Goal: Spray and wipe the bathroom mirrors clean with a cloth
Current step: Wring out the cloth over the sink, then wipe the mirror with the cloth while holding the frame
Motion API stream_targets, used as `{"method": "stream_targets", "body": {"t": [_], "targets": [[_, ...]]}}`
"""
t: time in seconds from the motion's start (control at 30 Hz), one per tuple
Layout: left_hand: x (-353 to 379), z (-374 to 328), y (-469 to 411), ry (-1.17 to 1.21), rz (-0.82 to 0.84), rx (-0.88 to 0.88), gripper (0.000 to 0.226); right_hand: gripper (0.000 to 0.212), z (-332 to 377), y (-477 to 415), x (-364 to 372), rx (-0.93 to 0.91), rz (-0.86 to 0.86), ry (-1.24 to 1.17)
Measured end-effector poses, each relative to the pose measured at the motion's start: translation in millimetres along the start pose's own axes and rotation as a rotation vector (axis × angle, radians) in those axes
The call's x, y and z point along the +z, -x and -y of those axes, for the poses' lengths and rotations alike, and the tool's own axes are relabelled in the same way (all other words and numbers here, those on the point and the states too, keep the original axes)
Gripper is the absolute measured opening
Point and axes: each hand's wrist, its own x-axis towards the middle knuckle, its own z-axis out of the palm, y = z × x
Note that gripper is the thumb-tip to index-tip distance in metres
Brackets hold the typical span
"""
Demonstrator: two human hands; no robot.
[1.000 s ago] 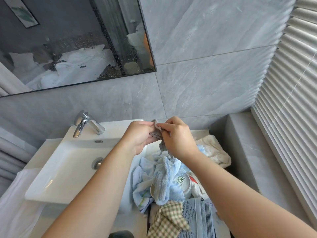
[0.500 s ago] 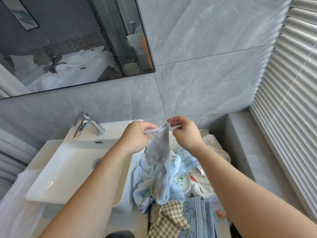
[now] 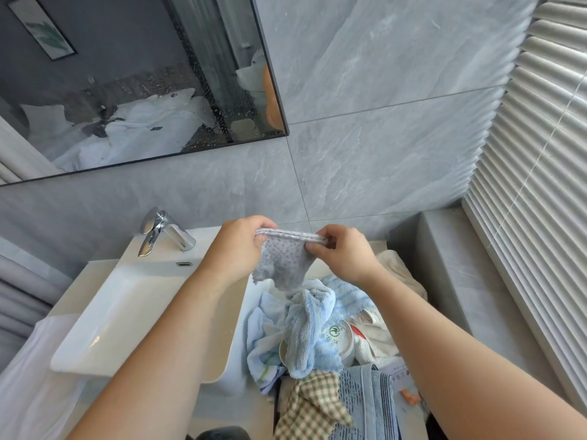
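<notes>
Grey dotted cloth stretched between both hands, left hand and right hand each pinching a top corner

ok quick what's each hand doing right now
Left hand: closed, pinching the top edge of the grey cloth.
Right hand: closed, pinching the same edge at its other end.

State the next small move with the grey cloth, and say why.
Probably lift the cloth up and to the left, to the lower part of the mirror. The left hand and right hand pinch its top edge, so it hangs spread above the towels. Droplets speckle the mirror there, not yet wiped.
</notes>
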Motion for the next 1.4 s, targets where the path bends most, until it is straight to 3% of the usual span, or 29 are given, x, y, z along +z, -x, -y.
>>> {"method": "stream_targets", "body": {"t": [0.13,0.23,0.3,0.43,0.63,0.83,1.1,1.2,1.33,1.4], "targets": [[8.6,10.8,-4.8,0.191,-0.087,-0.11,0.006,0.018,11.9,0.1,-1.0,0.029,-0.028,-0.334],[22.5,9.7,-7.5,0.733,-0.076,-0.312,0.017,0.022,23.1,-0.6,0.2,-0.081,-0.135,-0.175],[35.9,6.1,-12.5,0.909,-0.17,-0.358,0.024,0.021,30.9,-1.7,2.1,-0.121,-0.187,-0.104],[43.4,-23.9,-17.4,0.664,-0.493,-0.266,0.02,0.029,52.8,-12.0,4.6,-0.102,-0.309,-0.038],[39.7,-46.3,-48.0,0.563,-0.836,-0.121,0.026,0.034,80.1,-39.0,-3.0,-0.112,-0.378,-0.04],[30.0,-20.9,-88.1,0.383,-0.885,0.033,0.029,0.037,81.1,-75.4,-9.9,-0.136,-0.369,0.062],[17.8,4.1,-146.1,0.299,-0.906,-0.125,0.021,0.038,98.1,-149.7,-18.7,-0.356,-0.438,0.452],[5.7,-0.3,-169.9,0.41,-0.921,-0.183,0.018,0.035,108.8,-178.8,-28.2,-0.447,-0.464,0.528],[0.9,-16.7,-196.1,0.744,-0.992,-0.213,0.006,0.032,124.6,-202.8,-42.3,-0.472,-0.456,0.604],[5.0,-29.1,-205.8,0.808,-1.055,-0.203,0.011,0.032,126.5,-210.2,-46.9,-0.479,-0.451,0.649]]}}
